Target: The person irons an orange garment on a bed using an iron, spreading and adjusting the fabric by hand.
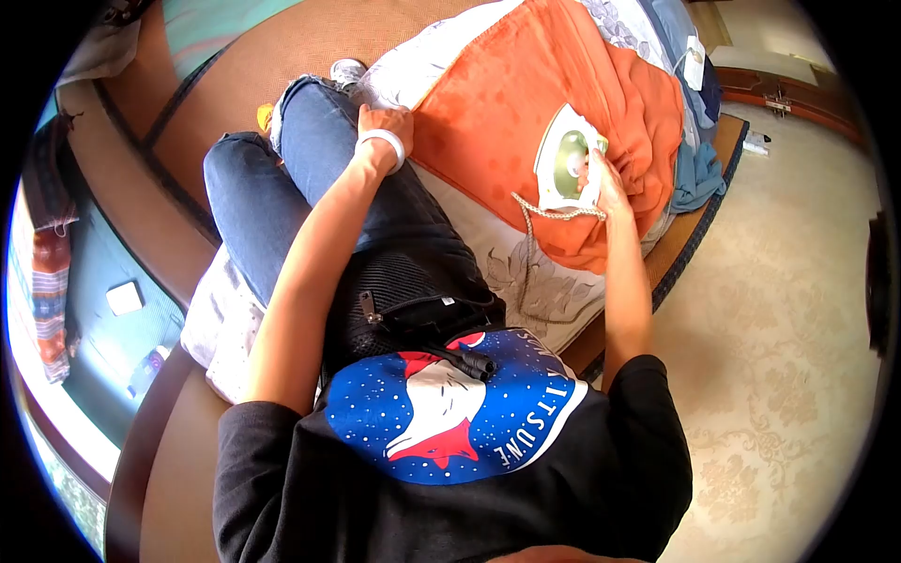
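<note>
Head view: a person in jeans sits on a brown mat with a dark border. An orange cloth is spread between the legs and the mat's right edge, over a pale patterned cloth. On it, toward that edge, rests a white-and-green iron, tip pointing away from the person. The right hand is wrapped around its handle; a braided cord trails back. The left hand lies at the orange cloth's left edge; whether it pinches fabric cannot be told. The iron looks rigid, fairly weighty and possibly hot underneath, so the handle is the place to hold; the cloth seems soft, light and easily rumpled, best steadied by its edge.
</note>
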Available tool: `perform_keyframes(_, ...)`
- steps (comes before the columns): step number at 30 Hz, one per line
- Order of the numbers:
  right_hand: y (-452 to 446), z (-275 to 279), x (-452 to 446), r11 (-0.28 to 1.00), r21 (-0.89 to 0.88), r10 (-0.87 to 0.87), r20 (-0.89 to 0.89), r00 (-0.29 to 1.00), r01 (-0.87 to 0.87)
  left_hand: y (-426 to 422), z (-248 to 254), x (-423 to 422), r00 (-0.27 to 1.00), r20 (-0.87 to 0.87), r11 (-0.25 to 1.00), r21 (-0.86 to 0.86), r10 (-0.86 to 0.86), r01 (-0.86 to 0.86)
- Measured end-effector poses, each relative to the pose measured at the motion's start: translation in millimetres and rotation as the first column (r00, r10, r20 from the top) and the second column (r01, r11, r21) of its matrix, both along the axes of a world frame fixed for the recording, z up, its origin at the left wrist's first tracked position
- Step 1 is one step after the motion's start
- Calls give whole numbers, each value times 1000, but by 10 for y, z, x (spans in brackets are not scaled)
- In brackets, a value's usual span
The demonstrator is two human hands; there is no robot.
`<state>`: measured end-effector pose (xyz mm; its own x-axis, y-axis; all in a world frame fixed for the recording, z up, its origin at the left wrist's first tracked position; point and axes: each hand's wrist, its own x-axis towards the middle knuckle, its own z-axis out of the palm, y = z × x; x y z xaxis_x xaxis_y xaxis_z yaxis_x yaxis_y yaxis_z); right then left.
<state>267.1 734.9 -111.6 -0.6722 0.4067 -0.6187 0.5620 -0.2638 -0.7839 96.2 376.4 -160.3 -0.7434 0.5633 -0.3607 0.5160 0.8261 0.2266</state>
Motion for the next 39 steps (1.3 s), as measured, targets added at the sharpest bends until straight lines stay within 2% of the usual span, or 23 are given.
perform_keyframes(1, -68, -29, 22, 998, -61, -28, -17, 999, 27, -3, 12, -6, 1000, 15, 1000, -10, -1, 2)
perform_keyframes(5, -685, 43, 40, 981, -69, -186, -53, 981, 183, 9, 58, -14, 998, 67, 1000, -17, -1, 2)
perform_keyframes(8, -1072, 79, 35, 991, -31, -129, -71, 989, 127, 21, 63, -22, 997, 76, 1000, -18, 2, -1)
perform_keyframes(12, -1463, 81, -115, 967, -186, -206, -171, 963, 174, 17, 71, -11, 998, 69, 1000, -27, -3, 5)
perform_keyframes(15, -1395, -1, -294, 971, -130, -223, -198, 954, 200, 21, 73, -16, 997, 74, 999, -46, -14, 17)
perform_keyframes(21, -932, -13, -719, 941, -31, -339, -135, 931, 338, 14, -20, -7, 1000, 20, 1000, 3, -2, 2)
perform_keyframes(23, -726, -49, -804, 946, 15, -318, -152, 936, 324, 12, -17, -12, 1000, 20, 1000, -10, -22, 22)
perform_keyframes(32, -1034, 29, -566, 934, -118, -345, -61, 937, 336, 11, -28, -17, 999, 34, 1000, -5, -22, 22)
perform_keyframes(35, -1278, 41, -320, 963, -114, -254, -94, 963, 243, 3, -31, -12, 999, 35, 1000, -3, -20, 20)
perform_keyframes(39, -1681, 113, 24, 981, 28, -189, -70, 979, 192, 3, 2, -14, 999, 45, 1000, -8, -19, 19)
